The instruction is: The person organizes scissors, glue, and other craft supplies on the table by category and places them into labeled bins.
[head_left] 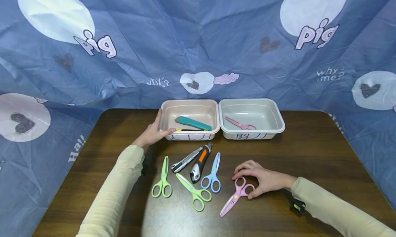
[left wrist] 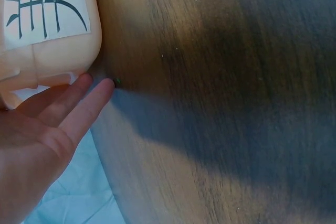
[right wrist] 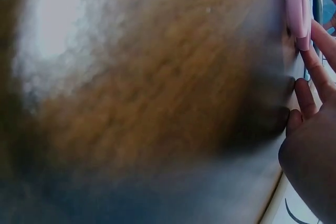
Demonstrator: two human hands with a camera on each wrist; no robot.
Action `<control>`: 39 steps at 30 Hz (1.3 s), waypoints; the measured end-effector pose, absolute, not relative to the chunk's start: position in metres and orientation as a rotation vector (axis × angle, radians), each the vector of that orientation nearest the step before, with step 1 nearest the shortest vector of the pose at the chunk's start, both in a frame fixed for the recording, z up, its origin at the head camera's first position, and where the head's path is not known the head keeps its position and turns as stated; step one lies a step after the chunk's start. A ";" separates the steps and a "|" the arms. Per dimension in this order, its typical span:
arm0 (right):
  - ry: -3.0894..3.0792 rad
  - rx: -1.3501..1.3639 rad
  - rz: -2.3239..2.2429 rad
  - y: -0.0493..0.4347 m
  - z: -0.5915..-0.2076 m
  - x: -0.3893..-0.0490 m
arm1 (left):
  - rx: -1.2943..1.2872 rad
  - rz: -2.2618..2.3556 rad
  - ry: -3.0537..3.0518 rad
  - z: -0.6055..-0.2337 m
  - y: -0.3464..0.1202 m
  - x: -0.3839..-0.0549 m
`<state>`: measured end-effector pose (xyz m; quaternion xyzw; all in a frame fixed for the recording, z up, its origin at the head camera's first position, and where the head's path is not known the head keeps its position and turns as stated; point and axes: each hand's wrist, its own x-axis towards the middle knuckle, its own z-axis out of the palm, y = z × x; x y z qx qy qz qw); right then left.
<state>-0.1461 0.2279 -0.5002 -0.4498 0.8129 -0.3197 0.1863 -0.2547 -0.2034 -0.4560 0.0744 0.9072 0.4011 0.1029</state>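
In the head view my right hand (head_left: 263, 177) has its thumb and fingertips on either side of the handle loops of a pink pair of scissors (head_left: 236, 196), gripping them, blades toward me. The right wrist view shows a pink handle loop (right wrist: 298, 9) edge-on between the fingers. My left hand (head_left: 153, 132) rests at the left end of a pinkish bin (head_left: 189, 102), its thumb along the front rim and its fingers straight against the side. That bin holds a teal utility knife (head_left: 193, 122) and a yellow-and-black one. Fingers touch the labelled bin (left wrist: 79, 45) in the left wrist view.
A pale grey bin (head_left: 252, 102) beside it holds small pink scissors (head_left: 240, 123). Before me lie green scissors (head_left: 163, 178), more green scissors (head_left: 195, 192), blue scissors (head_left: 212, 173), a silver utility knife (head_left: 186, 159) and an orange-and-black knife (head_left: 201, 163). A blue printed cloth hangs behind.
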 end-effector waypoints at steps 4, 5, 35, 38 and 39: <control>2.310 -1.296 -0.886 0.228 -0.501 -0.147 | 0.230 1.181 2.688 -0.455 -0.204 -0.254; 2.317 -1.305 -0.880 0.228 -0.501 -0.147 | 0.233 1.177 2.692 -0.455 -0.204 -0.254; 2.457 -1.321 -1.106 0.228 -0.506 -0.163 | 0.251 1.159 2.709 -0.455 -0.205 -0.254; 2.468 -1.303 -1.109 0.228 -0.504 -0.164 | 0.251 1.163 2.703 -0.455 -0.205 -0.254; 2.473 -1.295 -1.110 0.228 -0.503 -0.164 | 0.249 1.165 2.702 -0.454 -0.205 -0.253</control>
